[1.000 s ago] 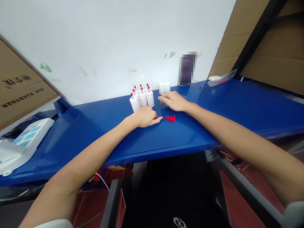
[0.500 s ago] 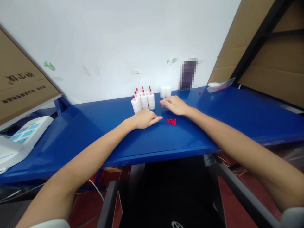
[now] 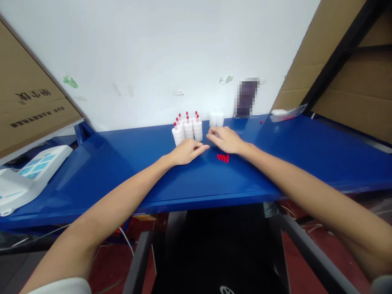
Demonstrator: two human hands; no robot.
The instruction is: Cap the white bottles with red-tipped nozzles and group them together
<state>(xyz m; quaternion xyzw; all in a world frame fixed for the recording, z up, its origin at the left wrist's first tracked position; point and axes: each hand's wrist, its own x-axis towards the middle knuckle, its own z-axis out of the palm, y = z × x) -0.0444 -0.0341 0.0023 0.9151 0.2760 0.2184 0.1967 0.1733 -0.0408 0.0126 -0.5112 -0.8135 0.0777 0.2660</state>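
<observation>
My left hand [image 3: 187, 151] rests on the blue table [image 3: 122, 163], thumb stretched to the right and apart from the fingers. Nothing shows in it. Just behind it stand several white bottles [image 3: 188, 130] with red-tipped nozzles, grouped upright; the hand hides the base of the nearest one. My right hand [image 3: 227, 139] is a little to the right, its fingers loosely bent and apart from the thumb, with no object visible in it. Partly hidden behind that hand are white containers [image 3: 217, 119] without red tips. A small cluster of red caps [image 3: 223, 158] lies in front of the right hand.
A white wall [image 3: 147, 61] closes off the back. To the left are a white device with blue panels [image 3: 39, 167] and a cardboard box [image 3: 33, 98]. A clear plastic bag [image 3: 289, 114] and a single red cap [image 3: 261, 122] lie at the back right. A black chair [image 3: 214, 245] stands below the table edge.
The view has shifted slightly, moving the scene a little to the right. My right hand is slightly lower, closer to the red caps; my left hand stays beside the bottles.
</observation>
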